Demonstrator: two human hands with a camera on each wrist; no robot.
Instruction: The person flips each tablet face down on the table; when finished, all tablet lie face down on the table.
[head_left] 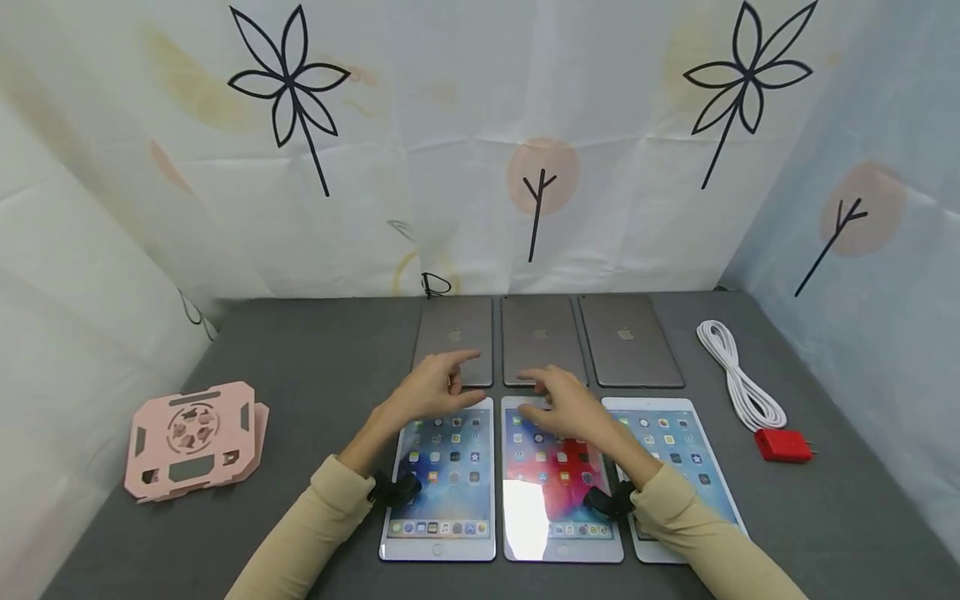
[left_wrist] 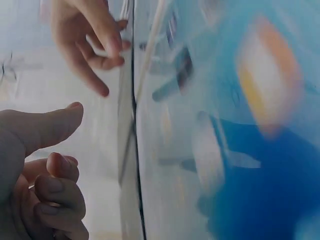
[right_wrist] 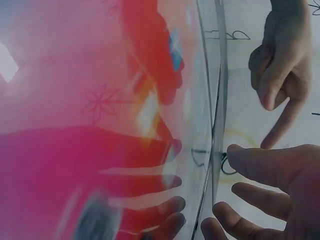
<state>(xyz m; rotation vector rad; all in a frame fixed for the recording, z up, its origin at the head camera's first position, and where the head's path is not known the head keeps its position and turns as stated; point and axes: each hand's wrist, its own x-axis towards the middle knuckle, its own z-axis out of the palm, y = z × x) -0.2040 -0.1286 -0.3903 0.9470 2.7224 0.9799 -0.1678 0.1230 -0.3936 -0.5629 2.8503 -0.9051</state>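
My left hand (head_left: 433,389) hovers over the upper end of the left white tablet (head_left: 444,500), thumb and index finger stretched out and the other fingers curled in, holding nothing. Over the top of the middle tablet (head_left: 562,533), which glows red and blue, is my right hand (head_left: 564,404), its fingers spread and loosely bent around nothing. A third white tablet (head_left: 693,458) lies lit to the right, partly behind my right forearm. All three show rows of app icons. Their screens fill much of both wrist views, with the right hand (left_wrist: 90,40) also visible from the left wrist.
Behind the lit tablets lie three grey tablets, back up: left (head_left: 442,321), middle (head_left: 540,312) and right (head_left: 630,358). A pink vented stand (head_left: 191,442) is at the left. On the right are a coiled white cable (head_left: 738,379) and a red charger (head_left: 783,446).
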